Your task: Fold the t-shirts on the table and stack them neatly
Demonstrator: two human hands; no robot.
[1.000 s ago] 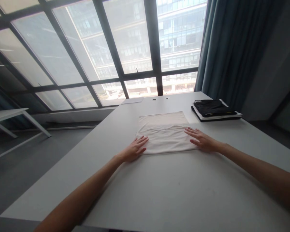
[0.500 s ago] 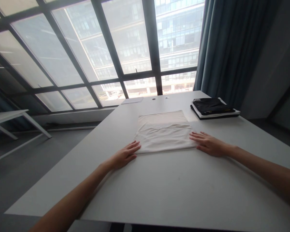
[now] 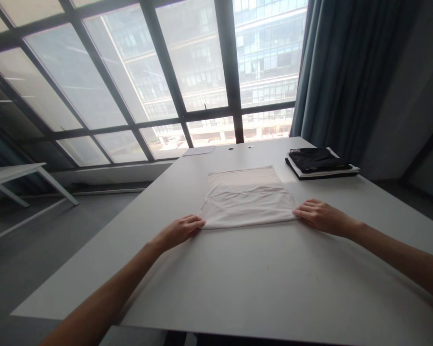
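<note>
A white piece of folded cloth (image 3: 247,197), which looks like a garment, lies flat on the white table (image 3: 260,278). Slight wrinkles run across its middle. My left hand (image 3: 180,230) pinches the near left corner between thumb and fingers. At the near right corner, my right hand (image 3: 319,216) grips the fabric the same way. Both wrists are low over the tabletop, and the near edge of the cloth runs straight between the two hands.
A stack of folded black and white clothes (image 3: 319,163) sits at the table's back right. Toward the far left edge lies a white sheet (image 3: 199,150). A blue curtain (image 3: 332,72) and windows stand behind; another white table (image 3: 18,173) is at the left.
Both hands were lying flat with fingers outstretched on the cloth's near corners. Now they have drawn outward slightly and their fingers have closed on those corners.
</note>
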